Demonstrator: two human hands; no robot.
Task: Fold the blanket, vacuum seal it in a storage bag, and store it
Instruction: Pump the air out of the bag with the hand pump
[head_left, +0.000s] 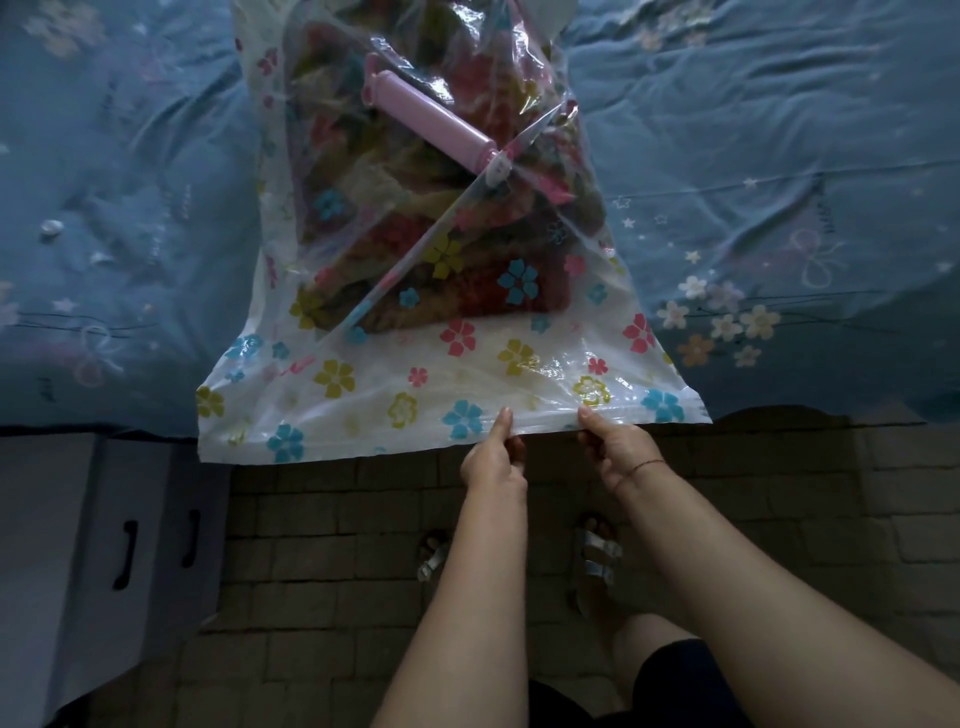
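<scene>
A clear storage bag (395, 384) printed with coloured flowers lies on the bed, its open end hanging over the near edge. Inside it sits the folded multicoloured blanket (415, 244). A pink hand pump (431, 120) lies on top of the bag. My left hand (496, 454) pinches the bag's near zip edge, thumb on top. My right hand (613, 449) pinches the same edge a short way to the right.
The bed is covered by a blue flowered sheet (753, 182). A grey box with handle slots (119, 556) stands on the floor at the left. Brick floor (322, 519) lies below, with my sandalled feet (597, 556) under my arms.
</scene>
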